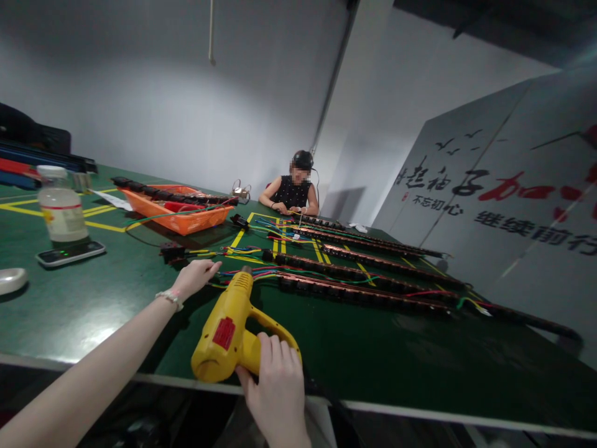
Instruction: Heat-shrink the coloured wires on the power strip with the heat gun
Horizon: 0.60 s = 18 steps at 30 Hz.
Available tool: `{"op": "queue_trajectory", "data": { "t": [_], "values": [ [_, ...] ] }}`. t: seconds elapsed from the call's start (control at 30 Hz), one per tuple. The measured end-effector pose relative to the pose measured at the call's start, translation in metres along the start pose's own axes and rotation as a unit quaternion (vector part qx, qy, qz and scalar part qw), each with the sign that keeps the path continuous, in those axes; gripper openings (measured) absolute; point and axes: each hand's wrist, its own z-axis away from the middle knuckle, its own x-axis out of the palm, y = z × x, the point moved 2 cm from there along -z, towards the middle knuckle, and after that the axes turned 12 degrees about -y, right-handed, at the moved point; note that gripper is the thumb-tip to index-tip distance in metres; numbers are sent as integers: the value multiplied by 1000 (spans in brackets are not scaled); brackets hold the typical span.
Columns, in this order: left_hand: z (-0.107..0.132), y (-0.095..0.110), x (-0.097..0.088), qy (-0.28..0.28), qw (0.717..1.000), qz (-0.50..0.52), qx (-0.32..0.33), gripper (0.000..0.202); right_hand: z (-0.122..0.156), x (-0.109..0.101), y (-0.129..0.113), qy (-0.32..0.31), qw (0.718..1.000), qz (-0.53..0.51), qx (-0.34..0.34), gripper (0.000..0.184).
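My right hand (pixel 280 382) is wrapped around the handle of a yellow heat gun (pixel 228 323), whose nozzle points up and away from me. Just beyond the nozzle, my left hand (pixel 198 278) is closed at a bundle of coloured wires (pixel 231 274); its fingertips are partly hidden. These wires run from the near copper-and-black strip (pixel 345 289). Behind it lies a second long strip (pixel 321 264), with its own wires ending near a black connector (pixel 172 252) beyond my left hand.
On the green table (pixel 420 367), more strips (pixel 364 239) lie farther back. To the left are an orange basket (pixel 186 221) with parts in it, a bottle (pixel 60 208), a phone (pixel 69 254) and a white object (pixel 12 281). Another person (pixel 293 193) sits at the far side.
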Motion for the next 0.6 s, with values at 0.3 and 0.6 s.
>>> {"op": "queue_trajectory", "data": {
  "t": [0.3, 0.6],
  "values": [
    [2, 3, -5, -32, 999, 3, -26, 55, -2, 12, -30, 37, 998, -29, -50, 55],
    [6, 5, -8, -19, 1000, 3, -22, 55, -2, 11, -27, 13, 997, -48, -52, 57]
  ]
}}
